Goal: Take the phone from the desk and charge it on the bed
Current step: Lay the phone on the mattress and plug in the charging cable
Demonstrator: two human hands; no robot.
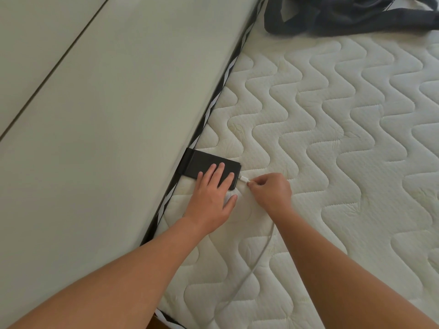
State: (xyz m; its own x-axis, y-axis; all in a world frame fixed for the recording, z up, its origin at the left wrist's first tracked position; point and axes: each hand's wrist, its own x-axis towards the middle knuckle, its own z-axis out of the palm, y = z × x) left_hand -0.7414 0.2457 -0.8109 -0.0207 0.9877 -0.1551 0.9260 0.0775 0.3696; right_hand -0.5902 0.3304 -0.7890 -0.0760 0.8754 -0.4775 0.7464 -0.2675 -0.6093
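A black phone (203, 164) lies flat on the quilted white mattress (332, 143), its far end against the pale headboard panel. My left hand (213, 193) presses down on the phone with the fingers spread over its near half. My right hand (268, 191) pinches the white plug of the charging cable (259, 260) at the phone's right end; the plug tip touches the phone's edge. The cable runs from my right hand back toward me across the mattress.
A pale grey-green panel (107, 115) borders the mattress on the left, with a black-and-white striped edge (209, 110) between them. A dark grey garment (356, 15) lies crumpled on the mattress at the top right.
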